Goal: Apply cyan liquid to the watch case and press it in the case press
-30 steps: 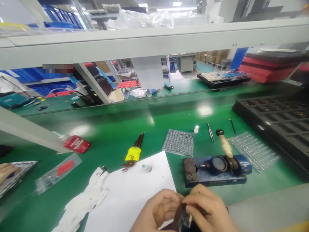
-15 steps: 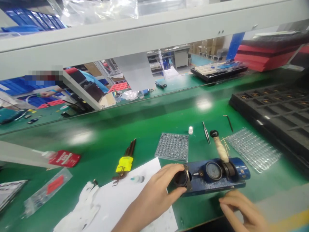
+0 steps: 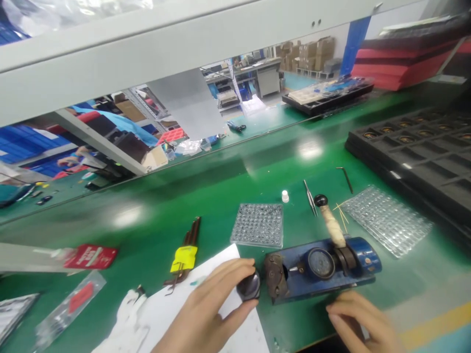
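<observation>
Pinching the dark part (image 3: pixel 250 287) in the left hand (image 3: pixel 209 306) — with thumb below and fingers above — just beside the block (image 3: pixel 276 275) at the end of the blue fixture (image 3: pixel 312 287), apart from it. Holding the right hand (image 3: pixel 362 318) loosely curled near the fixture's front edge, with thumb close to fingertips and nothing visible between (cannot tell whether anything small is hidden there). Looks like a handling step at the fixture, with the part free of the block rather than seated in it. Probably calls for a steady pinch and careful control of tilt, clear of the block's edge — and, for any work on the lever (image 3: pixel 333 228), for the right hand.
</observation>
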Demonstrator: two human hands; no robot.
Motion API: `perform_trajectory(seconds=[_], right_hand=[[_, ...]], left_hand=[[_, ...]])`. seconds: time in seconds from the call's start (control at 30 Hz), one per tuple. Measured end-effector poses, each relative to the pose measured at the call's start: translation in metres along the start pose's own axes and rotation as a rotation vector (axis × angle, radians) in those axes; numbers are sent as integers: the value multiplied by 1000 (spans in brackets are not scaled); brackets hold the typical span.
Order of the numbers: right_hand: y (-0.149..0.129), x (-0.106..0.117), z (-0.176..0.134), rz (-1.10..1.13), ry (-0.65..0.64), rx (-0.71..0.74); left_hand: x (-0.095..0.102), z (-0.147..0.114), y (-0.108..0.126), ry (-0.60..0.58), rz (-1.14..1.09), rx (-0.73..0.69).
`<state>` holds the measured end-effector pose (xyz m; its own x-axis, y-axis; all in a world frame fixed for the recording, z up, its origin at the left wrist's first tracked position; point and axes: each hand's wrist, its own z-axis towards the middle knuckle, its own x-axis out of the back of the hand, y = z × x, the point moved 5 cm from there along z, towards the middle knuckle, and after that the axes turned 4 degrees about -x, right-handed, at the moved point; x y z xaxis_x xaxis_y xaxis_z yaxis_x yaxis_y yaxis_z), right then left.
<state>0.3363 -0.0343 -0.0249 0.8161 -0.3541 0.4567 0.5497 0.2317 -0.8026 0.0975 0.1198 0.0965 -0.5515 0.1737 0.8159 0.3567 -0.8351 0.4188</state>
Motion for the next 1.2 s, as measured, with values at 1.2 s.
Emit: perform_trajectory(seconds=[1.2], right_hand=[[1, -10, 4, -125, 1, 70]], left_hand=[[-50, 9, -8, -14, -255, 122]])
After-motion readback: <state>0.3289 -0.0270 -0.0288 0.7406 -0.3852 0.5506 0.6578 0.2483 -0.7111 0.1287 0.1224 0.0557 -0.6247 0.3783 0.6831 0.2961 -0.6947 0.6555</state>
